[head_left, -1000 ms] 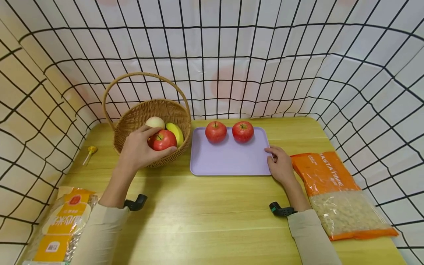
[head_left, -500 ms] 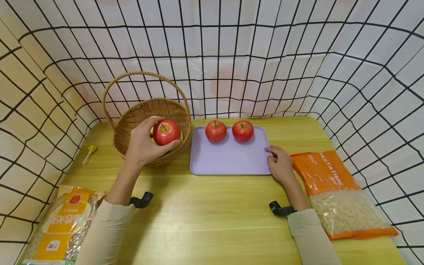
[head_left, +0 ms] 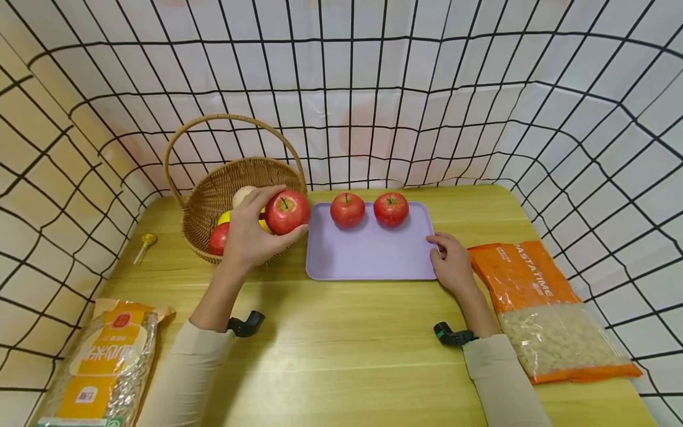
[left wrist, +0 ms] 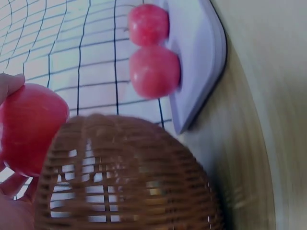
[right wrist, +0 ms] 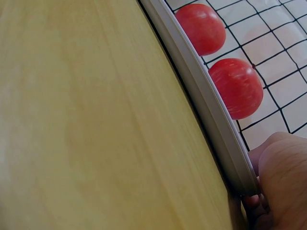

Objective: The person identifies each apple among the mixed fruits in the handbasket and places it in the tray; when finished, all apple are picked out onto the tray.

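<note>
My left hand (head_left: 256, 228) grips a red apple (head_left: 288, 212) between thumb and fingers, raised over the right side of the wicker basket (head_left: 198, 210). In the left wrist view this apple (left wrist: 31, 129) hangs beside the basket's woven wall (left wrist: 129, 177). Inside the basket sit another red apple (head_left: 219, 238), a pale round fruit (head_left: 243, 196) and yellow fruit (head_left: 224, 217), partly hidden by the hand. The lilac tray (head_left: 373, 255) bears two red apples, left (head_left: 347, 210) and right (head_left: 391, 209), along its far side. My right hand (head_left: 452, 261) holds the tray's right edge.
An orange pasta bag (head_left: 549, 308) lies right of my right hand. At the lower left is a clear and yellow food packet (head_left: 101, 362). A yellow lollipop (head_left: 147, 241) lies left of the basket. A grid-patterned cloth (head_left: 341, 107) stands behind the wooden table (head_left: 341, 356).
My left hand has lifted the apple out of the basket and moved it right, towards the tray. Another red apple in the basket has come into view. The right hand stays at the tray's edge.
</note>
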The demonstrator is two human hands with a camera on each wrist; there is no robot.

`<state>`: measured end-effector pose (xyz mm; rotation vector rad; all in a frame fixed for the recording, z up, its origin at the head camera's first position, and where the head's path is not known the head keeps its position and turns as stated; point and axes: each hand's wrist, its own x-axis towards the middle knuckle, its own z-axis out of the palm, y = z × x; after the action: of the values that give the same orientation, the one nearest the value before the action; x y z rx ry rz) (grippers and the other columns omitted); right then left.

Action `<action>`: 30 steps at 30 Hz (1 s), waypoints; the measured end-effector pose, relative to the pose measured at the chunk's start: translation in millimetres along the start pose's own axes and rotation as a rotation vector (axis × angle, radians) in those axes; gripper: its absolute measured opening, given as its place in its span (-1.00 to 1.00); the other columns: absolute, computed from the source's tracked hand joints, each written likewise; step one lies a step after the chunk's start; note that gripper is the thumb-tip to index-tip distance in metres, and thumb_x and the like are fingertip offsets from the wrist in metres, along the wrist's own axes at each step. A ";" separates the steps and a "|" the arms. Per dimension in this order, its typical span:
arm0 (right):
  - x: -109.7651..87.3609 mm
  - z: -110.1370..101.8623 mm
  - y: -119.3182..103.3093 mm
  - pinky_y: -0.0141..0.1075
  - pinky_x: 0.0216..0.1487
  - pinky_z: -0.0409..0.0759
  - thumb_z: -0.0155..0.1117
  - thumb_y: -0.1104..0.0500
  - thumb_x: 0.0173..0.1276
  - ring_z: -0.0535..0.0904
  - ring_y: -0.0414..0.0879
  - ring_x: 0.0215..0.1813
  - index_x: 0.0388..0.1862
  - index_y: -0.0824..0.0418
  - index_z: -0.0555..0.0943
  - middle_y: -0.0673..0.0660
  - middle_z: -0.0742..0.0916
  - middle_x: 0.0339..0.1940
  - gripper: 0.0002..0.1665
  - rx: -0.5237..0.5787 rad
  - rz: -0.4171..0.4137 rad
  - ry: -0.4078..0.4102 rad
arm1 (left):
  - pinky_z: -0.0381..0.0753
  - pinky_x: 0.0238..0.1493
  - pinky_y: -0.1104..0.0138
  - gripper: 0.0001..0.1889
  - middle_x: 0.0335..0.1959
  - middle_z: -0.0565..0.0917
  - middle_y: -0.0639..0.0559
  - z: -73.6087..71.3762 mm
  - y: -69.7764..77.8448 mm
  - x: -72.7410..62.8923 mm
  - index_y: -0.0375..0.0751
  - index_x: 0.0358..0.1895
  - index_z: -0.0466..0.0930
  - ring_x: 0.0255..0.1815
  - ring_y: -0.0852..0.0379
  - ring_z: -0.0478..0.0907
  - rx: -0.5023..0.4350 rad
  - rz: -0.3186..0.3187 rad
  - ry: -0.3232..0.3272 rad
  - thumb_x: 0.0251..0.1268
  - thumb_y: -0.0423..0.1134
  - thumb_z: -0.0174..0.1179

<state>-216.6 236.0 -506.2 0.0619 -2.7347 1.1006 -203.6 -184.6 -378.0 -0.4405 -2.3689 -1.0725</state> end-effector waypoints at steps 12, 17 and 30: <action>0.4 -0.9 -2.2 -0.17 0.00 0.40 0.10 0.29 0.49 0.49 0.12 0.02 0.22 0.33 0.66 0.33 0.60 0.36 -0.60 0.001 0.007 -0.002 | 0.77 -0.06 0.18 -0.14 0.18 0.67 0.04 30.7 20.1 -6.5 -0.06 0.32 0.54 0.07 0.14 0.64 -0.103 0.014 -0.059 -0.12 0.16 0.62; 2.0 -1.0 -3.8 -0.17 0.00 0.39 0.11 0.32 0.48 0.49 0.12 0.02 0.21 0.34 0.67 0.33 0.60 0.36 -0.61 0.008 -0.004 0.007 | 0.74 0.06 0.16 -0.17 0.21 0.66 0.07 44.8 27.5 -10.2 -0.04 0.30 0.57 0.12 0.12 0.64 -0.139 0.066 -0.122 -0.11 0.16 0.62; 0.1 0.5 -2.9 -0.20 0.00 0.39 0.11 0.34 0.48 0.49 0.12 0.02 0.20 0.34 0.67 0.32 0.61 0.35 -0.61 0.002 -0.001 0.005 | 0.70 0.16 0.15 -0.16 0.18 0.69 0.04 81.3 17.4 -31.7 -0.08 0.33 0.53 0.14 0.12 0.64 -0.149 -0.022 -0.273 -0.05 0.16 0.61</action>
<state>-216.5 233.6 -504.6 0.0605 -2.7291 1.1017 -194.1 -113.9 -431.2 -0.6526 -2.5416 -1.2755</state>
